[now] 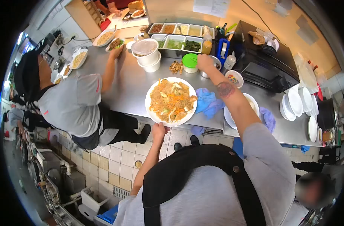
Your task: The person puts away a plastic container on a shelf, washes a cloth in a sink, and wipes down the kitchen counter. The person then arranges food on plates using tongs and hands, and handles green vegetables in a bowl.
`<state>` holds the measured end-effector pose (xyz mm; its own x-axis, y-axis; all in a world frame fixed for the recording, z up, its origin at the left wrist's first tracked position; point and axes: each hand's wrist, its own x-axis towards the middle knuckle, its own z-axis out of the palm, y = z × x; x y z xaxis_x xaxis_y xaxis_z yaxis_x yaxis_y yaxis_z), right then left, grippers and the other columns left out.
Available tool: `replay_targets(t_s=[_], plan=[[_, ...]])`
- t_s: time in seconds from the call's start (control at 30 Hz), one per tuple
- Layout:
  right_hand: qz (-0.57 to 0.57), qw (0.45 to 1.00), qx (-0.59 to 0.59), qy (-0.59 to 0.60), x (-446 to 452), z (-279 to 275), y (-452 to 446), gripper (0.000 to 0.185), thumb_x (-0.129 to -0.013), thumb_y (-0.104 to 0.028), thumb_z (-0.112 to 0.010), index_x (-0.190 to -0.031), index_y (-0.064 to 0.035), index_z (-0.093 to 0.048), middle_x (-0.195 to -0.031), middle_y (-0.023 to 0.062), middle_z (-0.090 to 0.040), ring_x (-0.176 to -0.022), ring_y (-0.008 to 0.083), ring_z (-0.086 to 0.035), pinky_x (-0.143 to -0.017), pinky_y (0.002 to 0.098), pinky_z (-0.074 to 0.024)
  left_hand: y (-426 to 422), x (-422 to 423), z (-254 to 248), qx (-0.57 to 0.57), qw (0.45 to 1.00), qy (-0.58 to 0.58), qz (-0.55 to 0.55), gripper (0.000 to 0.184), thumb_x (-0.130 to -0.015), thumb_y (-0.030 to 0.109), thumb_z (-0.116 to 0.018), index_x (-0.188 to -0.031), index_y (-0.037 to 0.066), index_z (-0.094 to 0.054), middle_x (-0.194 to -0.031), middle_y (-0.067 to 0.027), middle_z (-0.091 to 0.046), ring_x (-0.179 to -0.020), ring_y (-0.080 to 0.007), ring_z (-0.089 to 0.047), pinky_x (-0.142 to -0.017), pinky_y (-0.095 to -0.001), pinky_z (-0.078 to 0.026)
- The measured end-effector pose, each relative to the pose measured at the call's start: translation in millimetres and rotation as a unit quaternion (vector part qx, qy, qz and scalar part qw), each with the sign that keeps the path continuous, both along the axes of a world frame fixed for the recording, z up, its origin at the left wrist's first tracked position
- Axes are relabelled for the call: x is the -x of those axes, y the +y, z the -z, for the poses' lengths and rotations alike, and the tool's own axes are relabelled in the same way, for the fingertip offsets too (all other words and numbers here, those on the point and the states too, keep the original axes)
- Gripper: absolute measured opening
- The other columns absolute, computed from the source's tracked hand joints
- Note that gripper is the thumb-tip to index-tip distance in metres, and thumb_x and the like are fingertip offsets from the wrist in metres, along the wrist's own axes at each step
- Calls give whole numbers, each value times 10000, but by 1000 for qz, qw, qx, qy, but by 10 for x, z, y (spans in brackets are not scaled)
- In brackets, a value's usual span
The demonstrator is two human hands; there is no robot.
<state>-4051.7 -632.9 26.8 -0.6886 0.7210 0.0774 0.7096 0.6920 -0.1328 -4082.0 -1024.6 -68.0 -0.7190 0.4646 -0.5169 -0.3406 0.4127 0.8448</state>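
Observation:
A large white plate heaped with noodles and vegetables sits at the counter's front edge. My left hand is closed on the near rim of that plate. Out over the counter, my right hand has its fingers curled beside a white tub with a green lid, near a metal container; what it holds, if anything, is too small to make out. Blue cloths lie just right of the plate. White tubs are stacked behind it.
At the left a co-worker reaches to a small dish. Ingredient trays line the back. A black microwave, white bowls and a white plate are on the right. Another person stands at lower right.

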Motion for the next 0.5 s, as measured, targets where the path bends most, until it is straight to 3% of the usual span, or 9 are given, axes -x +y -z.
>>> replay_targets(t_s=[0.1, 0.17, 0.27, 0.4, 0.5], plan=[[-17, 998, 17, -59, 9, -96, 48, 213, -795, -128, -531, -932, -33, -664, -951, 198, -651, -894, 332, -645, -779, 429, -520, -5, -165, 34, 12, 1000, 10, 14, 328, -885, 170, -373, -911, -121, -520, -696, -186, -652, -541, -223, -645, -450, -306, -503], [-17, 998, 14, -55, -82, -281, 36, 235, -818, -142, -500, -931, -29, -673, -982, 202, -645, -911, 334, -640, -784, 423, -517, 10, -296, 119, -4, 999, -34, 23, 322, -888, 178, -389, -901, -114, -525, -705, -177, -656, -532, -223, -640, -454, -302, -499], [-22, 984, 53, -167, -203, -476, 158, 276, -829, -151, -466, -963, -42, -682, -1028, 180, -641, -916, 323, -641, -753, 413, -519, 49, -361, 67, -4, 996, -82, 45, 323, -893, 190, -398, -897, -104, -531, -734, -178, -660, -555, -219, -641, -478, -299, -499], [-109, 963, -76, -232, -283, -230, 271, 267, -811, -162, -480, -931, -70, -700, -1000, 134, -663, -881, 284, -655, -693, 389, -520, 136, -349, -16, 0, 994, -96, 49, 336, -897, 188, -365, -916, -103, -533, -779, -179, -662, -578, -213, -639, -497, -303, -495], [-132, 956, -126, -230, -384, -686, 44, 245, -794, -162, -502, -895, -68, -704, -945, 155, -670, -859, 289, -661, -660, 407, -523, 147, -269, -37, -19, 993, -102, 51, 325, -900, 170, -323, -988, -85, -504, -817, -182, -658, -595, -224, -638, -501, -310, -492]])
